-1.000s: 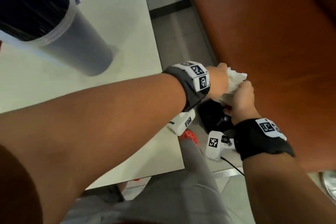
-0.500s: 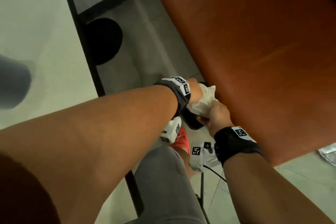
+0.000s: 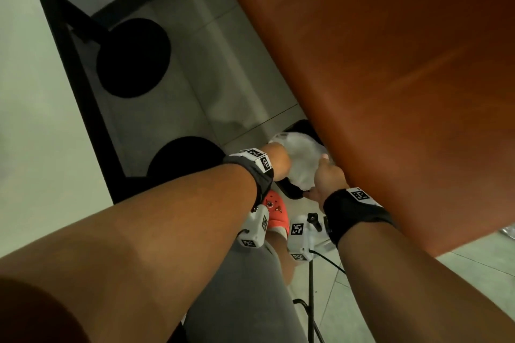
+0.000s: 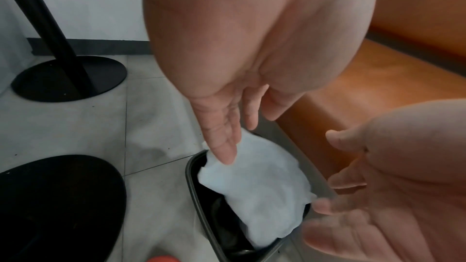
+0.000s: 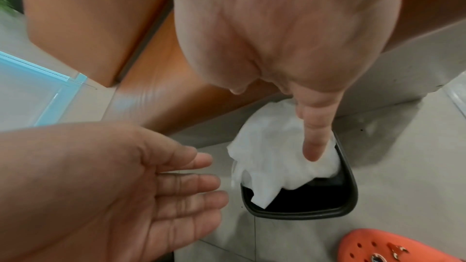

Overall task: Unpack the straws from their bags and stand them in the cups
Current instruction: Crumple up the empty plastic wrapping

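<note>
Both hands over one dark bin (image 4: 199, 202) on the floor, hard against the orange bench (image 3: 390, 64).

Left hand (image 4: 227, 119): fingers straight, spread loose, pointing down. Nothing gripped. Longest fingertip (image 4: 227, 158) sits right at the upper edge of one crumpled white bag (image 4: 257, 182); actual contact can't be confirmed from the left wrist view.

Right hand (image 5: 297, 79): index finger (image 5: 315, 138) extended straight down, tip pressing on the crumpled white bag (image 5: 272, 156). Other fingers of that hand are out of sight in its own view; in the left wrist view the right hand (image 4: 383, 202) shows a flat palm and loosely extended fingers, holding nothing.

So both hands released, no grasp on either.

Bag position: directly below both sets of fingertips, bunched across the bin mouth, partly inside and partly draped over the rim (image 5: 297, 211) on the side nearest the left hand (image 5: 121, 186).

Counts:
- bags: 1
- bins: 1
- orange clogs: 1 (image 5: 403, 246), on the tile just beside the bin, on the near side of the right fingers
- round black table bases: 2 (image 3: 133, 57) (image 3: 184, 156), on the far side of the left fingers, well apart from the bin

Head view confirms hands (image 3: 278, 164) (image 3: 330, 179) flank the bag (image 3: 301, 159), one each side.
</note>
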`<act>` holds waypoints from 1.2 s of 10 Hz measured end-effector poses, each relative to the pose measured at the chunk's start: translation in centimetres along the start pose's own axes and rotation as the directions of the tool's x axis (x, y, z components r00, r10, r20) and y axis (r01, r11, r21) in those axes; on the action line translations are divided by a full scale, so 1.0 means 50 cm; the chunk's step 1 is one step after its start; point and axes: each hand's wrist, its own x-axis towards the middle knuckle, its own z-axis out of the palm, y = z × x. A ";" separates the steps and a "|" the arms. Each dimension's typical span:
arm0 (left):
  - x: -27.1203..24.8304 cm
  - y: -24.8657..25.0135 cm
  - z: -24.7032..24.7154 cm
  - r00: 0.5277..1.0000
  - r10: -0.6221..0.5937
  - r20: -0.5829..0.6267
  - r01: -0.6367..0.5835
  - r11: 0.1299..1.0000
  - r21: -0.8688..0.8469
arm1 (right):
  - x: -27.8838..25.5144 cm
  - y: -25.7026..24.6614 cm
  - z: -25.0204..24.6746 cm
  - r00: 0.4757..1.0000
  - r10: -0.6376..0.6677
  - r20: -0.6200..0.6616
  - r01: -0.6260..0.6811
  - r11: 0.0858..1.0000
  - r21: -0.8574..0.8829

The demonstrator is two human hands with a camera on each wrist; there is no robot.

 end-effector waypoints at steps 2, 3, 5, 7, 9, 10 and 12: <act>-0.070 0.053 -0.052 0.985 0.112 -0.131 -0.145 0.948 -0.283 | -0.052 -0.015 -0.024 0.989 -0.121 0.086 0.134 0.976 -0.174; -0.126 0.089 -0.099 0.967 0.152 -0.206 -0.229 0.872 -0.432 | -0.105 -0.045 -0.038 0.959 -0.241 0.150 0.268 0.942 -0.201; -0.299 0.129 -0.206 0.878 0.175 -0.446 -0.433 0.687 -0.584 | -0.287 -0.144 -0.057 0.825 -0.550 0.131 0.565 0.794 -0.224; -0.546 0.044 -0.307 0.660 0.193 -0.726 -0.654 0.623 -0.429 | -0.569 -0.183 -0.010 0.560 -0.769 0.309 0.822 0.471 -0.320; -0.753 -0.219 -0.294 0.513 0.056 -0.857 -0.712 0.585 -0.388 | -0.809 -0.086 0.119 0.255 -0.750 0.610 0.938 0.039 -0.344; -0.824 -0.373 -0.242 0.506 -0.064 -0.860 -0.701 0.550 -0.454 | -0.879 -0.003 0.212 0.191 -0.674 0.714 0.950 -0.057 -0.308; -0.899 -0.642 -0.155 0.479 -0.351 -0.805 -0.673 0.442 -0.593 | -0.934 0.136 0.393 0.266 -0.611 0.746 0.923 -0.061 -0.379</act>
